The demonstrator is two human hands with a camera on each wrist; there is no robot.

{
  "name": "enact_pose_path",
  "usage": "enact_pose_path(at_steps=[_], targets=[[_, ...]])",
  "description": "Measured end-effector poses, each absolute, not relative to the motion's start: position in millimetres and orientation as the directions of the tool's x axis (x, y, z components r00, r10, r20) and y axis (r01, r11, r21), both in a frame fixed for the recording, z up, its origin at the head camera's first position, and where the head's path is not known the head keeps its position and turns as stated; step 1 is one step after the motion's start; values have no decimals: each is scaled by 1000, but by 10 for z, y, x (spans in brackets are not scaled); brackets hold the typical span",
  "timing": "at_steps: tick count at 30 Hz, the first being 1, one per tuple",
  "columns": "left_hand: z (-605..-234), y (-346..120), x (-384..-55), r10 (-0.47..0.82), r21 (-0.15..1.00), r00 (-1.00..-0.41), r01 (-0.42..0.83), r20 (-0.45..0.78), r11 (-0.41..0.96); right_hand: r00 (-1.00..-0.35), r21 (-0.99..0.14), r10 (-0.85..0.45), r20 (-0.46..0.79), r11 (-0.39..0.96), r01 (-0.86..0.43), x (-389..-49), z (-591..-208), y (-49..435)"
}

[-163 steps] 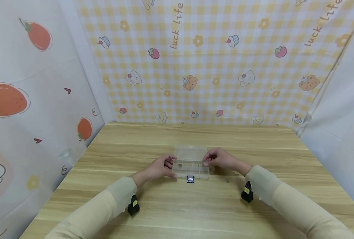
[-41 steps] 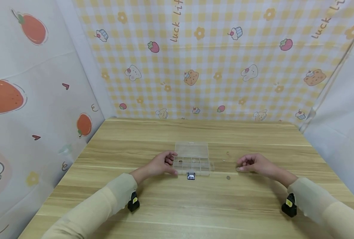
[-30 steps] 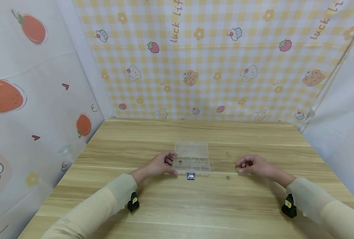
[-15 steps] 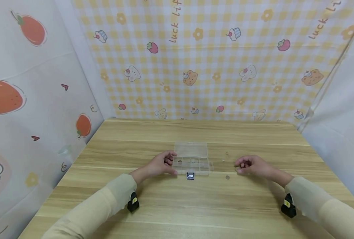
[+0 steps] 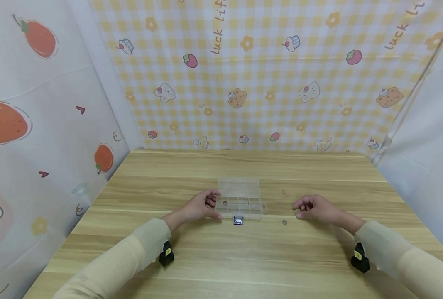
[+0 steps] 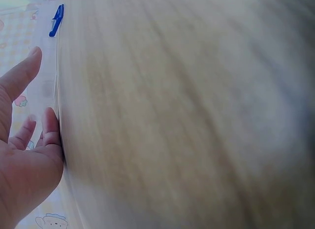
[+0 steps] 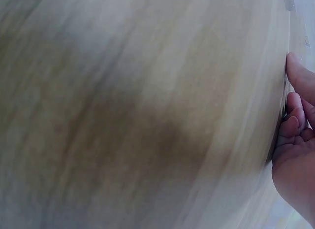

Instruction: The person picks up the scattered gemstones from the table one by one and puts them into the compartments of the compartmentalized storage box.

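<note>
A clear plastic compartment box (image 5: 233, 215) stands on the table with its see-through lid (image 5: 238, 187) laid back. A blue-edged latch (image 5: 238, 220) hangs at its front. My left hand (image 5: 199, 207) holds the box's left end, thumb at the front corner and fingers at the back. In the back row sit a small brown piece (image 5: 225, 202) and a pale one (image 5: 241, 202). To the right, my right hand (image 5: 314, 207) pinches a small coin (image 5: 296, 211) between thumb and fingertips, low over the table. Another dull grey coin (image 5: 284, 222) lies left of that hand.
A tiny ring-like piece (image 5: 283, 192) and a small white piece (image 5: 279, 201) lie between box and right hand. The wood-grain table (image 5: 221, 257) ends at a checked cloth backdrop (image 5: 206, 83). Black wrist cameras (image 5: 166, 254) hang under both sleeves.
Since the earliest frame my right hand has left the box's back right compartment and moved right to the coin. Lately it has shifted only slightly left. My left hand stays at the box.
</note>
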State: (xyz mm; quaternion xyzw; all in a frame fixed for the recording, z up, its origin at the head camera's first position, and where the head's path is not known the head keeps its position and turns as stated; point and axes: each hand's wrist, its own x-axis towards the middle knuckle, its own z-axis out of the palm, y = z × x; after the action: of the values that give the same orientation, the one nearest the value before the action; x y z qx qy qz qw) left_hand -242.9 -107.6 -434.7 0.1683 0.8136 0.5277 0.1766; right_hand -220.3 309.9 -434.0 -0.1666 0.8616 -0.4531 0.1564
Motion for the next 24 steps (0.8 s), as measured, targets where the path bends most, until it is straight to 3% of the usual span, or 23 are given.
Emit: enact_pose_path(at_steps=[24], targets=[[-4358, -1069, -2434, 458, 918, -882, 84, -113, 388, -912, -819, -394, -117, 558, -136, -2183, -4330, 3078]])
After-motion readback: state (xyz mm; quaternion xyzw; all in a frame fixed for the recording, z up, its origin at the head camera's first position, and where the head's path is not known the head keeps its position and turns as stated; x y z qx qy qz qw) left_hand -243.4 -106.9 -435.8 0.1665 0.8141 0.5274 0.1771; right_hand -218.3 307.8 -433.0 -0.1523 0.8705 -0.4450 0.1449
